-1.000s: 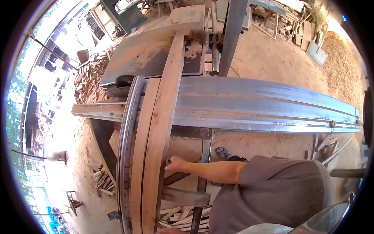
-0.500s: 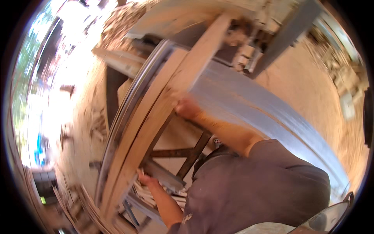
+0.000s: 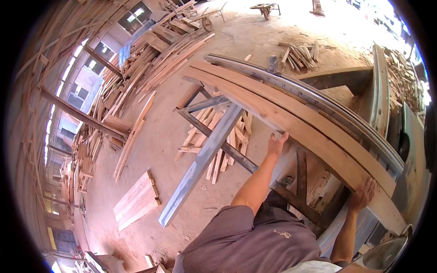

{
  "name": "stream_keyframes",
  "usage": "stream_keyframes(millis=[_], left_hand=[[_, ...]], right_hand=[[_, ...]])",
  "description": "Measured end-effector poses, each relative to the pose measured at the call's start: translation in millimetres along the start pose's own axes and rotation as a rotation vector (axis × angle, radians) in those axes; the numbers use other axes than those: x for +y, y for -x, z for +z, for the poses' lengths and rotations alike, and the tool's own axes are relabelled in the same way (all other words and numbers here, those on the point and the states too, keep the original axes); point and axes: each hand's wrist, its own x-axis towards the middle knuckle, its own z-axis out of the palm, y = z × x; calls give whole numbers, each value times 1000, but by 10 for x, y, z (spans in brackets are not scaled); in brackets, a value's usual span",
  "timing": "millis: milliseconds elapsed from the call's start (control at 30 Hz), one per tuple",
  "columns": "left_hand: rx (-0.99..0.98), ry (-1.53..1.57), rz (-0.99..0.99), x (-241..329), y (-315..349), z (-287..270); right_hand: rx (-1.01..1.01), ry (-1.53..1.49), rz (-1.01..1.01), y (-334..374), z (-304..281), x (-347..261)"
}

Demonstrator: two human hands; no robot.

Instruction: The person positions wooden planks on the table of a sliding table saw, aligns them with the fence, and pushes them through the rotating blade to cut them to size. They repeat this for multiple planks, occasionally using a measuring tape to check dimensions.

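Two long, pale wooden planks lie side by side on a narrow machine bed with a metal rail. My left hand holds the near edge of the closer plank around its middle, its thumb and a finger showing at the edge. Toward the right end of that plank, my right hand grips the near edge, fingers laid over the top face. The farther plank lies against the rail side, a thin dark gap between the two. The undersides of both hands are hidden.
A grey metal beam juts toward me from the frame left of my left hand. Beneath lie loose wood strips; a flat board stack is on the floor. Timber piles line the left wall. Wheelbarrows stand far off.
My view has swung left, bringing the timber piles and floor into sight. Both hands are still at the near plank's edge; the right hand now appears near its right end.
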Motion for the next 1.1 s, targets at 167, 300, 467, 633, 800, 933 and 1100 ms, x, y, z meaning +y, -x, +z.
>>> stream_keyframes(millis=[167,300,467,633,800,933,1100], left_hand=[[-290,476,-27,91,-197,157],[-164,557,-110,223,-201,309],[27,830,-170,425,-295,387],[10,935,-148,476,-284,401],[11,951,-204,392,-359,375],[-47,971,-139,363,-439,241],[-68,861,-200,460,-461,29]], right_hand=[[-13,-35,6,-76,9,218],[1,-325,166,48,-253,148],[-250,-1028,1099,563,-2,332],[-290,-1624,1445,352,-25,39],[-271,-1529,1468,32,-226,-220],[-333,-1589,1380,123,-242,-364],[-406,-1611,1290,224,-174,-435]])
